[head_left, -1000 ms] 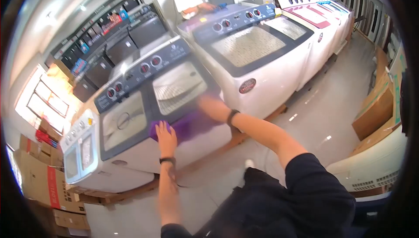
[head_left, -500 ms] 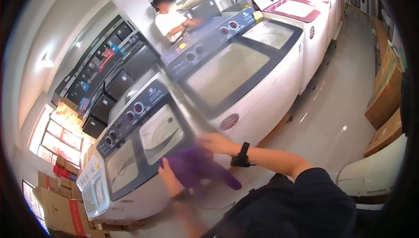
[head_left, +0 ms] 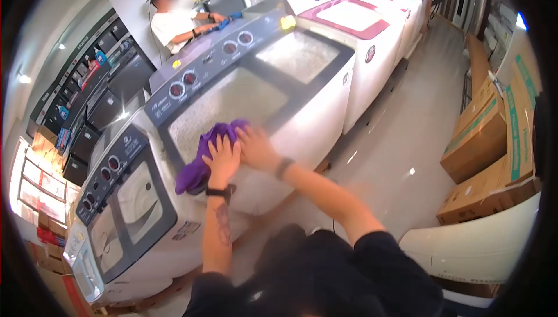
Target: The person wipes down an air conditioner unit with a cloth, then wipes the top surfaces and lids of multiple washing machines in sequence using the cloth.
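A bunched purple cloth lies on the front left part of the lid of a large washing machine with a dark grey top. My left hand presses on the cloth with its fingers spread. Beside it, my right hand rests at the cloth's right end, fingers apart and slightly blurred. Both wrists carry dark bands. Left of this machine stands another washer with a dark frame and see-through lids.
Pink-topped and blue-topped washers continue the row at the back right. Across the machines, a person in a white shirt handles a blue cloth. Cardboard boxes and a white rounded appliance stand right of the tiled floor.
Both hands and the purple cloth have moved from the left washer onto the larger one beside it. The cloth, hanging between the hands half a second ago, is now pressed against the lid.
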`<state>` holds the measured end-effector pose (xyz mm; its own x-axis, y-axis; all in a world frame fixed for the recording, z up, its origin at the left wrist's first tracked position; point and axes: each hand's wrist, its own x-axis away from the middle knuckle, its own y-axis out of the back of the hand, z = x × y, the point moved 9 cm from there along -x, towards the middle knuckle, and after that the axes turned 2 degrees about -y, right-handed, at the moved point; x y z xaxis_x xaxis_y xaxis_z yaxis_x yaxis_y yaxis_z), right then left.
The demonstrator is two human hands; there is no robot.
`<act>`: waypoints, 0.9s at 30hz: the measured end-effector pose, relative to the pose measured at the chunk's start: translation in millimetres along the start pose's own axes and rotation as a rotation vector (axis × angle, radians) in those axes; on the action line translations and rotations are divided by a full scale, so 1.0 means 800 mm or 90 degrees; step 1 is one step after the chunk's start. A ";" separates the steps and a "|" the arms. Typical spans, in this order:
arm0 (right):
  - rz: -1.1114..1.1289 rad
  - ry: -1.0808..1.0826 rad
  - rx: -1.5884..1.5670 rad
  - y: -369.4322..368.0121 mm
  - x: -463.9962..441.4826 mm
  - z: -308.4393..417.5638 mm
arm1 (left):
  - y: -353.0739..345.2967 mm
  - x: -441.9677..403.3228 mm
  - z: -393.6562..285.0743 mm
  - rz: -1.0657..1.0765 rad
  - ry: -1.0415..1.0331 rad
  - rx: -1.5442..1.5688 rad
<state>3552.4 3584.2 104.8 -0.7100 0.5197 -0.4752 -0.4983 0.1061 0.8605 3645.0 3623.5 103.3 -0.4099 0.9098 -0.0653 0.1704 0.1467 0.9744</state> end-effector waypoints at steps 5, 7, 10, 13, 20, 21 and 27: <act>-0.090 -0.016 -0.051 0.006 0.001 -0.005 | 0.015 0.009 -0.021 -0.102 0.002 0.026; -0.081 0.009 -0.024 0.011 0.000 0.001 | 0.015 0.014 -0.020 -0.160 -0.004 0.032; -0.110 0.035 -0.056 0.023 -0.007 0.003 | 0.026 0.020 -0.022 -0.222 0.007 -0.028; -0.115 0.068 -0.091 0.039 -0.010 -0.007 | 0.030 0.018 -0.032 -0.254 0.040 -0.039; -0.022 0.070 -0.130 0.043 -0.011 -0.059 | 0.014 0.000 -0.076 -0.299 0.129 -0.005; -0.001 0.068 -0.135 0.049 -0.009 -0.072 | 0.012 -0.005 -0.089 -0.291 0.135 -0.020; 0.006 0.093 -0.159 0.077 -0.010 -0.160 | -0.002 -0.047 -0.169 -0.303 0.141 -0.032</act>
<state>3463.8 3478.5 137.7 -0.7698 0.3905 -0.5048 -0.5862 -0.1196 0.8013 3539.4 3536.7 133.6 -0.6116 0.6425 -0.4616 -0.1220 0.4998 0.8575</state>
